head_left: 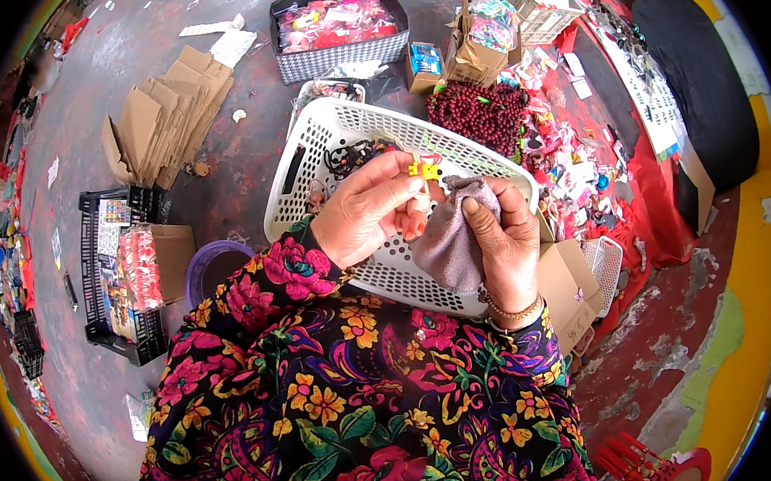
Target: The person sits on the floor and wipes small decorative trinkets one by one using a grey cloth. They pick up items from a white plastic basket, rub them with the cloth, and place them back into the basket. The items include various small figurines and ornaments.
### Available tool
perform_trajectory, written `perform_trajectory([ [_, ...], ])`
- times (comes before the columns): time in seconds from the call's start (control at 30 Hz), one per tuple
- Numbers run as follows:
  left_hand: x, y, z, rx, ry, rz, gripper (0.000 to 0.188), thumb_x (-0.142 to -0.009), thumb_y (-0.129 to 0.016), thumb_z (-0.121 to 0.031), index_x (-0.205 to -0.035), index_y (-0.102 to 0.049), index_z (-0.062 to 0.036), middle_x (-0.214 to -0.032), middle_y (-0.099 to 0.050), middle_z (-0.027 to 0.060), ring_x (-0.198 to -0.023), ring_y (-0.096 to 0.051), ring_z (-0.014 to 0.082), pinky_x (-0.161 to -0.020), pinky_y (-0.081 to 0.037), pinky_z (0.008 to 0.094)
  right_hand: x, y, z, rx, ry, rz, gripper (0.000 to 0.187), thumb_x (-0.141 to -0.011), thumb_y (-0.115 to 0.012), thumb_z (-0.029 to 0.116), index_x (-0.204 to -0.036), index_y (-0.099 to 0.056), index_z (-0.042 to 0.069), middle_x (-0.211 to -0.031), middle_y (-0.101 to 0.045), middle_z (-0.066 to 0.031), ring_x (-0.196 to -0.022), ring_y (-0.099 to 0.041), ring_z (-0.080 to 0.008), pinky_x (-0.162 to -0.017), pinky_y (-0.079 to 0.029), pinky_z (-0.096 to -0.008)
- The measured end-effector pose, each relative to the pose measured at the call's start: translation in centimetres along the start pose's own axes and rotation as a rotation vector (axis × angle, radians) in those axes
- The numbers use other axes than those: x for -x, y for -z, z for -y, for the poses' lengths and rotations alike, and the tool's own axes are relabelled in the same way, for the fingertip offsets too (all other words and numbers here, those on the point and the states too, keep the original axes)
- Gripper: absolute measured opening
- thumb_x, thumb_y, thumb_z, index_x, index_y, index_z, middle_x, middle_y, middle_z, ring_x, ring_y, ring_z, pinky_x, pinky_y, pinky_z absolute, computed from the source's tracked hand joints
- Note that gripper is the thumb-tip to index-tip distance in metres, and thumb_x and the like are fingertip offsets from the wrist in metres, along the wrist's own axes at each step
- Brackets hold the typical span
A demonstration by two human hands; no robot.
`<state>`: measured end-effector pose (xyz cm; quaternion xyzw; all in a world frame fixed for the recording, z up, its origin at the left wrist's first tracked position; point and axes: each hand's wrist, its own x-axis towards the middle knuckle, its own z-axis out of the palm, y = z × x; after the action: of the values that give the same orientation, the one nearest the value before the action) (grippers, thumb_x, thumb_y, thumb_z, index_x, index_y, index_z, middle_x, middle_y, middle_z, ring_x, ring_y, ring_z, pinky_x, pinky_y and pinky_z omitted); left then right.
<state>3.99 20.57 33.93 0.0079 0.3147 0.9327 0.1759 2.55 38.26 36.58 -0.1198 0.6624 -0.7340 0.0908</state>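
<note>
Pinched in the fingers of my left hand [361, 211] is a small yellow charm [424, 171], with a bit of red beside it. My right hand [508, 245] grips a greyish-mauve cloth [451, 247], which hangs down from the thumb and fingers. The cloth's upper edge comes close to the charm; I cannot tell if they touch. Both hands are over a white perforated plastic basket [301, 126]. Inside it, behind my left hand, lie dark hair ties or cords [348, 157].
Beyond the basket stand a checked bin [343, 57] of pink packets and a cardboard box [471, 60]. Dark red beads [475, 114] and small loose items lie right. To the left are flattened cardboard [167, 117], a black crate [92, 261] and a purple tub [198, 276].
</note>
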Motion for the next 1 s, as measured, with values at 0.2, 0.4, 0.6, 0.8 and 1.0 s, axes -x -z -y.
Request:
perform_trajectory([
  [0.2,-0.1,0.6,-0.3,-0.346,-0.083,-0.013,0.021,-0.092,-0.047,-0.014,-0.107,-0.052,0.0006,-0.075,-0.050,-0.0006,-0.057,-0.041,0.0044,-0.051,-0.034,0.0184,0.0,0.6,0.6,-0.053,-0.083,-0.049,0.020,-0.086,-0.055,0.002,-0.106,-0.053,0.000,-0.091,-0.059,-0.0014,-0.084,-0.053,-0.0071,-0.077,-0.043,-0.0205],
  [0.4,0.5,0.2,-0.9,-0.523,-0.031,0.032,0.023,-0.093,-0.047,-0.016,-0.101,-0.058,0.0028,-0.067,-0.047,-0.0023,-0.052,-0.039,0.0032,-0.047,-0.033,0.0186,0.1,0.9,1.6,-0.107,-0.009,-0.035,0.024,-0.086,-0.055,0.002,-0.110,-0.053,0.000,-0.097,-0.059,-0.0029,-0.086,-0.054,-0.0088,-0.080,-0.044,-0.0225],
  [0.6,0.5,0.7,0.2,-0.850,-0.219,0.201,0.031,-0.095,-0.041,-0.017,-0.117,-0.047,0.0044,-0.071,-0.048,0.0003,-0.059,-0.044,0.0050,-0.051,-0.037,0.0200,-0.7,0.6,1.5,0.329,0.155,0.272,0.033,-0.075,-0.067,0.003,-0.107,-0.057,0.000,-0.108,-0.054,-0.0096,-0.101,-0.051,-0.0193,-0.088,-0.039,-0.0280],
  [0.8,0.3,0.3,-0.4,-1.043,-0.380,0.391,0.018,-0.087,-0.055,-0.015,-0.094,-0.052,0.0013,-0.076,-0.050,0.0077,-0.069,-0.050,0.0196,-0.061,-0.040,0.0307,-0.4,1.2,0.7,0.054,0.001,0.244,0.020,-0.073,-0.069,0.002,-0.092,-0.062,0.000,-0.103,-0.054,-0.0079,-0.094,-0.052,-0.0167,-0.084,-0.040,-0.0263],
  [1.0,0.2,0.1,-0.6,-1.036,-0.432,0.402,0.017,-0.084,-0.060,-0.016,-0.087,-0.054,0.0004,-0.075,-0.051,0.0093,-0.068,-0.051,0.0224,-0.061,-0.040,0.0313,0.0,0.4,0.7,0.011,0.027,0.197,0.011,-0.081,-0.062,0.006,-0.090,-0.059,-0.001,-0.094,-0.056,-0.0061,-0.085,-0.051,-0.0131,-0.078,-0.040,-0.0249],
])
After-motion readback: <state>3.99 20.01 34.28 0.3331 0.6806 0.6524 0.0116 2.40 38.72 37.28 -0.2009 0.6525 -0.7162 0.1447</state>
